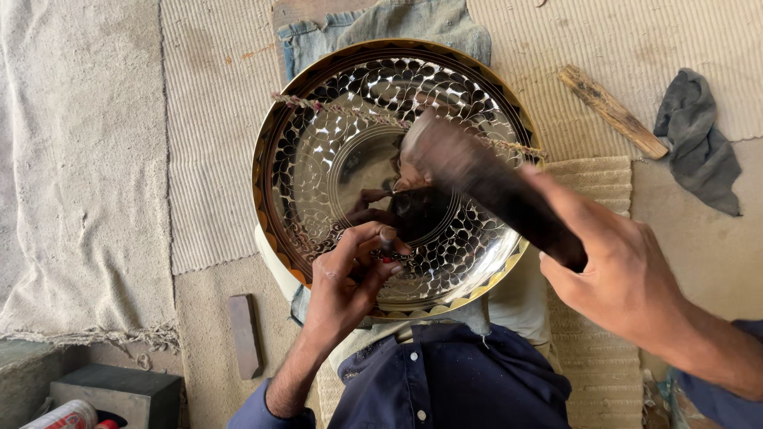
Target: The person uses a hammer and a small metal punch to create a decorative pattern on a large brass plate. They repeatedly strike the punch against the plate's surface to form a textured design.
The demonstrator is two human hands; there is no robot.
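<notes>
The metal bowl [334, 159] is large, round and polished, with a hammered scale pattern and a gold-coloured rim. It rests on blue cloth over the person's lap, above a ribbed mat [207, 119] that covers the floor. A twisted cord [350, 111] spans the upper part of the bowl from its left rim to its right rim.

The left hand [350, 282] is at the near rim of the bowl. Its fingers are closed together around a small punch tool [388, 238], which stands upright with its tip on the patterned inner wall, just inside the near rim. The hand touches the bowl there.

The right hand [628, 270] is off the right edge of the bowl, over the mat. It is clamped around the handle of a dark hammer [477, 171]. The hammer extends up and to the left over the bowl; its head is blurred and lies above the bowl's centre, up and to the right of the punch tool.

A wooden stick [612, 111] and a grey rag [699, 139] lie near the far right corner of the mat, well apart from the bowl. A flat dark block [245, 334] lies on the floor left of the left forearm.
</notes>
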